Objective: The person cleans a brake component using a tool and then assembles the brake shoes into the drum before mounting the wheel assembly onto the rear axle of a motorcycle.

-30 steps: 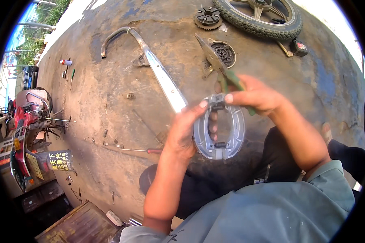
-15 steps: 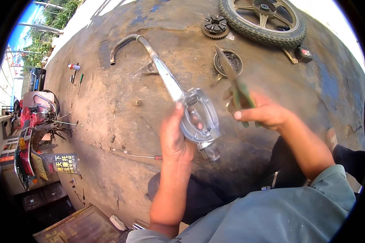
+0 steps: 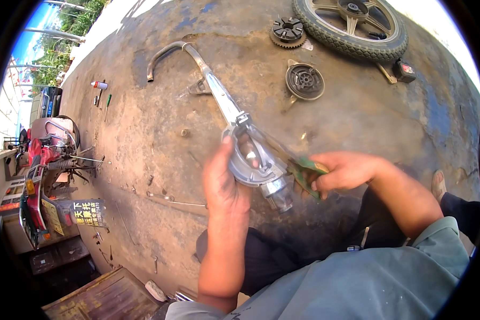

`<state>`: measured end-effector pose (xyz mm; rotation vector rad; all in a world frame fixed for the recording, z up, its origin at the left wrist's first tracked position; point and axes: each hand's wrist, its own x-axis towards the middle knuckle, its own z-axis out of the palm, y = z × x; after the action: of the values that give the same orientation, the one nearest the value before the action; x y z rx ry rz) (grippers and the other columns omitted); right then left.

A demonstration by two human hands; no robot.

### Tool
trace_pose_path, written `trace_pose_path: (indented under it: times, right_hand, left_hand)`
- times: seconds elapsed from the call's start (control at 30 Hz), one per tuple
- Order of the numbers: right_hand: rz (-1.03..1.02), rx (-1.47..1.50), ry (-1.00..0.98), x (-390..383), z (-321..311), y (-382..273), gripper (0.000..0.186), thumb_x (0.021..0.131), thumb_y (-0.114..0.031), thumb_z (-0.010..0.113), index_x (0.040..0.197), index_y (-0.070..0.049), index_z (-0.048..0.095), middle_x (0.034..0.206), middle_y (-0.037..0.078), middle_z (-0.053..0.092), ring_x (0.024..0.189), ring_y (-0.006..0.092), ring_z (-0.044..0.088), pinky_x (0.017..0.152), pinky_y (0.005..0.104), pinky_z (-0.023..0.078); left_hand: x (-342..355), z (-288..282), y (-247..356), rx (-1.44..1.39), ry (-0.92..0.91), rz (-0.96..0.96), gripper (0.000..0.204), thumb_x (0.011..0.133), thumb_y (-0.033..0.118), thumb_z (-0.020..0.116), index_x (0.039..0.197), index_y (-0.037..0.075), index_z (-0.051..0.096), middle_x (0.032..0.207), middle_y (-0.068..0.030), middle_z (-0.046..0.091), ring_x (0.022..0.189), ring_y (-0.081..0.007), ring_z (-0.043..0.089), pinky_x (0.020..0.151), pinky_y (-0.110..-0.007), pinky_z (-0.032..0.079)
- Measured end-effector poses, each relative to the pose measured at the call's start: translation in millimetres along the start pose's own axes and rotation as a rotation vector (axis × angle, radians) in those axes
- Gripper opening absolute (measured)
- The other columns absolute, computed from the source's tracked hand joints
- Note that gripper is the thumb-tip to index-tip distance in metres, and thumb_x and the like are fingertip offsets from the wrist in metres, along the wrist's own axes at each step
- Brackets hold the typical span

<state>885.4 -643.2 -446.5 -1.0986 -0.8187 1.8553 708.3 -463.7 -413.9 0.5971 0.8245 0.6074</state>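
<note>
My left hand is closed around a grey cast-metal part with a large opening, some fingers showing through it. Behind this part, a chrome exhaust pipe with a bent front end lies on the ground; its middle is hidden, and its chrome tail end shows below. In my right hand are green-handled shears, gripped by the handles. Their long, dull blade runs along the right side of the cast part; whether it touches is blurred.
Beyond the hands lie a round brake plate, a sprocket hub, a spoked wheel with tyre and a small black box. A red motorcycle is at left. A screwdriver and a wooden board lie on that side.
My right hand has lowered the shears from above the ground to the cast part's right side. My left hand has shifted slightly left with the part.
</note>
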Motion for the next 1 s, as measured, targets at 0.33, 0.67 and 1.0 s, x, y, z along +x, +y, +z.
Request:
trace_pose_path:
  times: [0.33, 0.67, 1.0]
  right_hand:
    - [-0.041, 0.082, -0.009, 8.4, -0.6, 13.7, 0.033, 0.096, -0.013, 0.06, 0.127, -0.003, 0.059, 0.109, 0.007, 0.07, 0.101, 0.0156, 0.064, 0.083, 0.0323, 0.052]
    - [-0.043, 0.072, -0.03, 5.1, -0.1, 7.2, 0.031, 0.096, -0.015, 0.059, 0.123, -0.002, 0.061, 0.108, 0.007, 0.07, 0.097, 0.0145, 0.061, 0.084, 0.0318, 0.051]
    - [-0.045, -0.289, 0.153, 4.8, 4.1, 7.9, 0.03, 0.096, -0.017, 0.062, 0.123, -0.003, 0.06, 0.097, 0.005, 0.066, 0.09, 0.0143, 0.058, 0.08, 0.0324, 0.049]
  left_hand:
    - [0.5, 1.5, -0.5, 0.046, -0.057, 0.036, 0.028, 0.1, 0.016, 0.065, 0.122, -0.001, 0.062, 0.103, -0.0093, 0.068, 0.081, -0.015, 0.062, 0.058, -0.028, 0.052]
    - [1.6, 5.2, 1.5, 0.228, -0.019, 0.103, 0.037, 0.092, 0.015, 0.077, 0.12, -0.004, 0.064, 0.093, -0.0074, 0.067, 0.072, -0.0132, 0.062, 0.052, -0.027, 0.053]
    - [0.6, 2.7, 1.5, 0.101, -0.012, 0.012, 0.035, 0.096, 0.015, 0.073, 0.124, -0.004, 0.064, 0.11, -0.0097, 0.071, 0.086, -0.0148, 0.065, 0.057, -0.025, 0.052]
